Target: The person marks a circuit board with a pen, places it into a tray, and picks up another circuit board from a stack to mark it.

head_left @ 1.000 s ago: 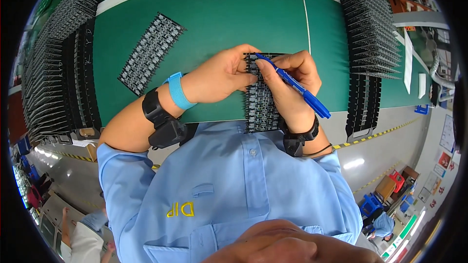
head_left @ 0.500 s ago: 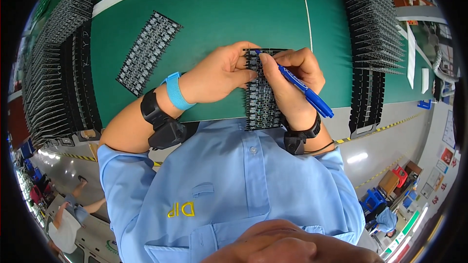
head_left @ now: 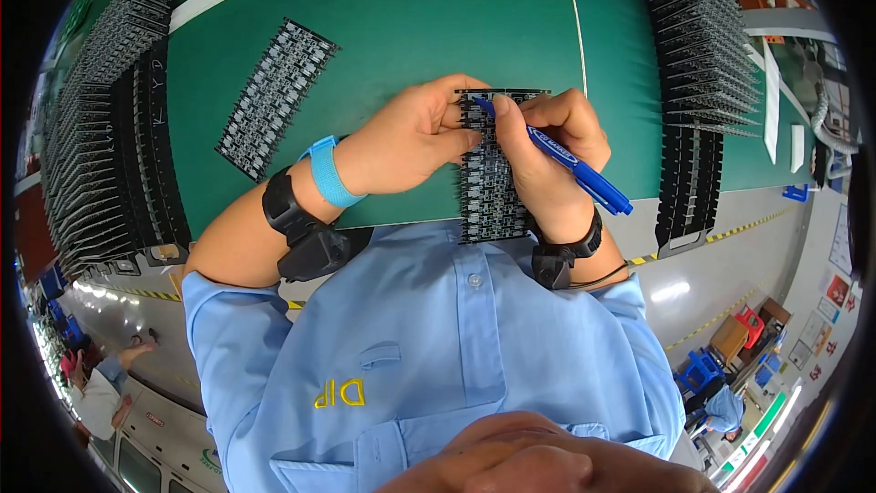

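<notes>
- Right grip (head_left: 552, 151) is closed around a blue marker (head_left: 591, 179), its tip toward ten o'clock.
- Left grip (head_left: 415, 139) is closed on the left edge of a black circuit board (head_left: 493, 187), just toward one o'clock from the centre.
- The tip is over the upper part of this board; whether it touches, I cannot surely tell.
- On the green tabletop (head_left: 392, 23), another board (head_left: 276, 99) lies tilted at ten o'clock.
- Stacked boards (head_left: 698, 46) stand at two o'clock.

Yellow letters (head_left: 339, 393) on shirt (head_left: 584, 338), white on marker (head_left: 598, 184), rack (head_left: 158, 151)
</notes>
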The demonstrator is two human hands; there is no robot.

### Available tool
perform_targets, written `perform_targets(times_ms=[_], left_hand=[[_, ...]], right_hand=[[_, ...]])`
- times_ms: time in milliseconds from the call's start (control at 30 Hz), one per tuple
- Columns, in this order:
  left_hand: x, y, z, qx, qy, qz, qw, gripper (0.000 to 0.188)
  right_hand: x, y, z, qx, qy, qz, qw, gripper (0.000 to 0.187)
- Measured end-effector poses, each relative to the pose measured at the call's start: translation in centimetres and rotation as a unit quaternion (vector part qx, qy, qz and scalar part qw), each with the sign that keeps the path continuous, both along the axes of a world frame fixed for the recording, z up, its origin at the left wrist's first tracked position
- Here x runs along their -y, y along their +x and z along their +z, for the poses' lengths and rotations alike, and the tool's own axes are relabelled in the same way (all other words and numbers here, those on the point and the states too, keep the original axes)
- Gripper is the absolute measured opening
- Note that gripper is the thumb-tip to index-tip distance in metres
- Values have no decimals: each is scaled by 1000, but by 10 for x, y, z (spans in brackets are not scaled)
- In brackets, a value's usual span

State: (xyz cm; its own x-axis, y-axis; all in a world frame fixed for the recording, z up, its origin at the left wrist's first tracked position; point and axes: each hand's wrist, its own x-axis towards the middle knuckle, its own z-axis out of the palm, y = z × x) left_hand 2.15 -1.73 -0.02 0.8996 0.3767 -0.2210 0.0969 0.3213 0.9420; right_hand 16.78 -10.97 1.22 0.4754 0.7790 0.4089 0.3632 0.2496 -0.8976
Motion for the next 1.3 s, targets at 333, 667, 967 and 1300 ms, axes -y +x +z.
perform_targets(times_ms=[333, 667, 967, 1300], left_hand=[[0, 0, 1, 8, 6, 0, 1000, 41], [0, 0, -1, 8, 7, 3, 1000, 43], [1, 0, 1, 12, 1, 6, 1000, 44], [0, 0, 2, 19, 11, 5, 1000, 44]], right_hand=[[2, 1, 3, 39, -30, 19, 999, 29], [0, 0, 2, 49, -34, 17, 998, 31], [0, 0, 2, 51, -34, 14, 998, 31], [-1, 0, 0, 39, -30, -8, 999, 30]])
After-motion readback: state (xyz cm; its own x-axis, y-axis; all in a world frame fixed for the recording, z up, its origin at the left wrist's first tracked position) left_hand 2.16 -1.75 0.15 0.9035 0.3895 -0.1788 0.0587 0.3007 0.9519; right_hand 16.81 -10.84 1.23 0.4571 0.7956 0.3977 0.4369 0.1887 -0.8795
